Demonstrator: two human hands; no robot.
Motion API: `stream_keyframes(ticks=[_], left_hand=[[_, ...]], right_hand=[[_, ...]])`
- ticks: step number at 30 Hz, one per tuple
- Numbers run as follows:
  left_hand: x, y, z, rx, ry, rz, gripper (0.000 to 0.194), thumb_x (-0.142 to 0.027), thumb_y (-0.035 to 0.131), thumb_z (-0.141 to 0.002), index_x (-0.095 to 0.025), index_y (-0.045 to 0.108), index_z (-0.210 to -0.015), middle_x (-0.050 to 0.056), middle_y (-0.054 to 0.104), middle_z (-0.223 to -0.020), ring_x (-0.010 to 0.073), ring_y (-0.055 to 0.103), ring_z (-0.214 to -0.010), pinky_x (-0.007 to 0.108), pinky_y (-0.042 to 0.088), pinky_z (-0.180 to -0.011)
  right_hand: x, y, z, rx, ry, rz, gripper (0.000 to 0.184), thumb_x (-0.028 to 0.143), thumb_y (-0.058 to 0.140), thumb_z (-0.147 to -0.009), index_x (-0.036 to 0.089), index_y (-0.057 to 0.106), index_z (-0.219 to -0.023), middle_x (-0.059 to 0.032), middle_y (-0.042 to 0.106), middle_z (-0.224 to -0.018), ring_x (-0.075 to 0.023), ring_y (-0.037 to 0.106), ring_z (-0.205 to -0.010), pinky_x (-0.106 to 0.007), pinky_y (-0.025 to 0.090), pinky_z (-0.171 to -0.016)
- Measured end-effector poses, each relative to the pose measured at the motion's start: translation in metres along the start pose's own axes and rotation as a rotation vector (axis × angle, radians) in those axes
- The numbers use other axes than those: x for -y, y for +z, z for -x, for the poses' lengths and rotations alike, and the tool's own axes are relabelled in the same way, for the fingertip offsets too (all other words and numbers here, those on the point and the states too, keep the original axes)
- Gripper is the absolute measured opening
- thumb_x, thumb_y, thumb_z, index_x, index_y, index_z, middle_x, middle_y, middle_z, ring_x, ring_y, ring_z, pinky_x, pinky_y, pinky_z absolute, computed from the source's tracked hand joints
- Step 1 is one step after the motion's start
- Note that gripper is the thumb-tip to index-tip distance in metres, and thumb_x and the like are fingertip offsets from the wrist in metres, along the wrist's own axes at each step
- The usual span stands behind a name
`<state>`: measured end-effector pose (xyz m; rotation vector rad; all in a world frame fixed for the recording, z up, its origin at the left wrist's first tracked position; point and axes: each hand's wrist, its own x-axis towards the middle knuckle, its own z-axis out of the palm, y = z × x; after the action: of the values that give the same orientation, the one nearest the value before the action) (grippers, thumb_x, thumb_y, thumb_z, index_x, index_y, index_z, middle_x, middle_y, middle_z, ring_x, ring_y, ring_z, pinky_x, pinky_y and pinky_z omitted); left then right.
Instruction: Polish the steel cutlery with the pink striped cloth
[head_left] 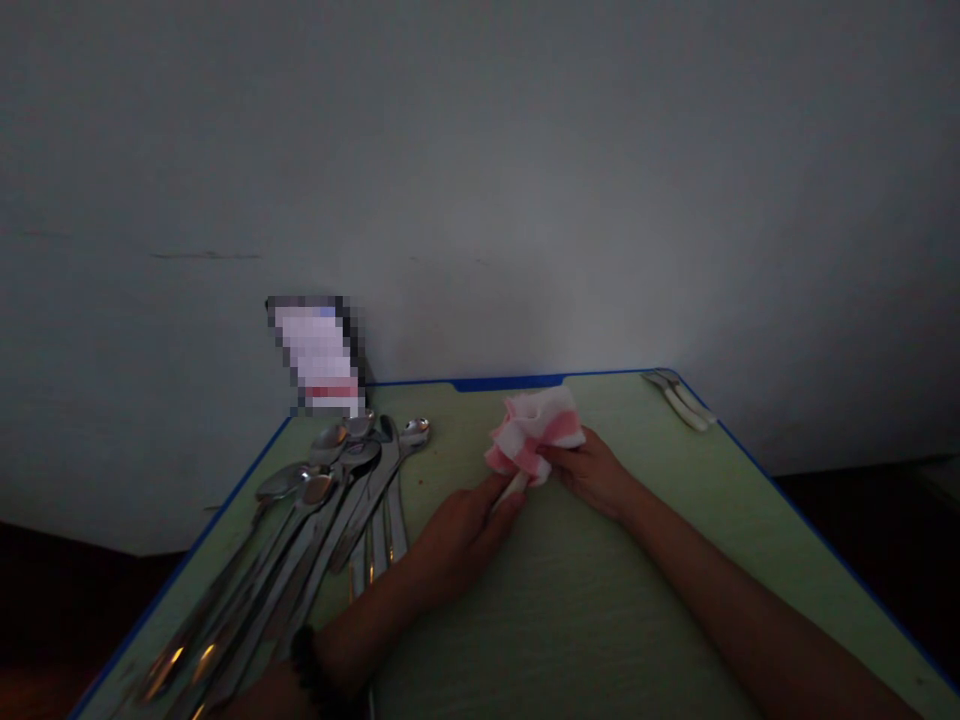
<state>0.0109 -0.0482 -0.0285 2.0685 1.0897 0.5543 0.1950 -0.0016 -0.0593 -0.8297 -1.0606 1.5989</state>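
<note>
Head view, pale-handled utensil [514, 486]: above tabletop [600, 620], pointing forward-right
Far end: hidden in pink-and-white cloth [534, 432]; kind unclear
Left hand [466, 525]: fingers grasping utensil
Right hand [600, 475]: fingers grasping cloth

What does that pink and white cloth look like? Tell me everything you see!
The cloth is white with pink patches, bunched into a crumpled, folded clump. It looks thin and soft, like fabric. It is up near the far side of the green table, roughly in the middle. The right hand pinches its near right side. A pale handle, held in the left hand, runs up into its folds, which hide the other end. It's too dim to tell if the cloth is wet.
</note>
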Motion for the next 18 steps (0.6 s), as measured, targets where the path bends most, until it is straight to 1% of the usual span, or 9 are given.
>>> stream_keyframes(ticks=[4, 7, 10, 13, 18], left_hand=[[0.0004, 0.0001, -0.0006, -0.012, -0.028, 0.015, 0.033, -0.038, 0.029, -0.092, -0.019, 0.052, -0.105, 0.004, 0.062, -0.089, 0.0175, 0.058, -0.076, 0.026, 0.04, -0.069], [-0.0009, -0.0002, 0.0, -0.016, -0.05, 0.022, 0.035, -0.039, 0.028, -0.092, -0.018, 0.054, -0.098, 0.004, 0.062, -0.084, 0.0169, 0.057, -0.073, 0.025, 0.041, -0.065], [-0.0025, -0.0008, 0.0012, 0.011, -0.056, 0.003, 0.036, -0.04, 0.028, -0.091, -0.017, 0.055, -0.094, 0.003, 0.061, -0.079, 0.0164, 0.056, -0.07, 0.024, 0.04, -0.061], [-0.0022, -0.0009, 0.0015, 0.025, -0.05, 0.011, 0.036, -0.041, 0.029, -0.091, -0.017, 0.054, -0.096, 0.003, 0.061, -0.08, 0.0162, 0.056, -0.07, 0.024, 0.04, -0.062], [0.0004, -0.0001, 0.0003, -0.005, -0.06, 0.059, 0.034, -0.041, 0.03, -0.09, -0.019, 0.053, -0.102, 0.002, 0.061, -0.082, 0.0159, 0.055, -0.07, 0.025, 0.039, -0.065]], right_hand=[[-0.0043, -0.0015, 0.0, -0.032, -0.007, 0.082, 0.02, 0.031, 0.067, -0.069, 0.015, 0.064, -0.08, -0.0037, 0.067, -0.077, -0.0159, 0.061, -0.068, -0.031, 0.048, -0.068], [-0.0021, 0.0009, 0.0011, -0.013, 0.028, 0.084, 0.026, 0.039, 0.062, -0.072, 0.014, 0.062, -0.076, -0.0047, 0.066, -0.07, -0.0162, 0.061, -0.06, -0.033, 0.05, -0.061], [0.001, 0.0029, 0.0015, 0.017, 0.059, 0.06, 0.032, 0.045, 0.058, -0.074, 0.013, 0.061, -0.076, -0.005, 0.065, -0.065, -0.0158, 0.061, -0.055, -0.032, 0.051, -0.056], [0.0005, 0.0026, 0.0003, 0.026, 0.073, 0.003, 0.033, 0.046, 0.058, -0.074, 0.013, 0.061, -0.076, -0.0051, 0.066, -0.064, -0.0153, 0.061, -0.054, -0.031, 0.052, -0.055], [-0.0037, -0.0003, -0.0026, -0.002, 0.065, -0.061, 0.032, 0.044, 0.061, -0.072, 0.013, 0.06, -0.079, -0.0053, 0.066, -0.067, -0.0163, 0.063, -0.06, -0.03, 0.052, -0.056]])
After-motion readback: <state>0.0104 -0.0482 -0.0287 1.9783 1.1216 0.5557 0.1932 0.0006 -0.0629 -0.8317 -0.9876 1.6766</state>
